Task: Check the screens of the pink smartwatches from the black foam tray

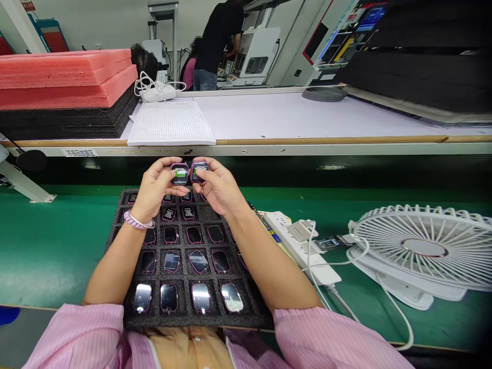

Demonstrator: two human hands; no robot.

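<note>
My left hand (156,185) pinches a smartwatch case (180,177) with a purple rim and a lit screen showing a green band. In my right hand (221,187) is a second smartwatch case (200,165) of the same kind, its screen partly covered by my thumb. The two are held side by side, nearly touching, above the far end of a black foam tray (180,320). Several more watch cases (198,261) lie in the tray's square pockets. Some far ones show white text; the near ones are dark or reflect light. My forearms hide parts of the tray.
Right of the tray lie a white power strip (284,225) with cables and a white fan (423,251). A raised shelf (269,118) carries pink foam sheets (65,77), a paper form (171,123) and black foam stacks (423,77). People (219,38) are in the background.
</note>
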